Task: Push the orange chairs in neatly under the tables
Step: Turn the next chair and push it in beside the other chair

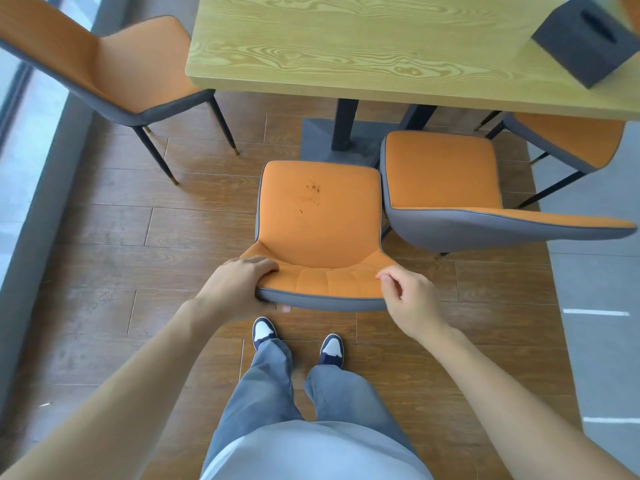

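An orange chair [320, 216] with a grey back stands right in front of me, its seat facing the light wooden table [346, 50] and wholly outside the table edge. My left hand [239, 287] grips the left end of the backrest top, fingers over the front and thumb behind. My right hand [410, 299] is at the right end of the backrest, fingers curled, fingertips touching the orange edge. A second orange chair [443, 171] stands to the right, turned at an angle, its front just under the table.
A third orange chair [114, 67] stands at the table's left end, by the window wall. A fourth chair [568, 136] is tucked under the right side. A dark tissue box [588, 43] sits on the table. The table's black post and base plate [332, 140] stand ahead of the seat.
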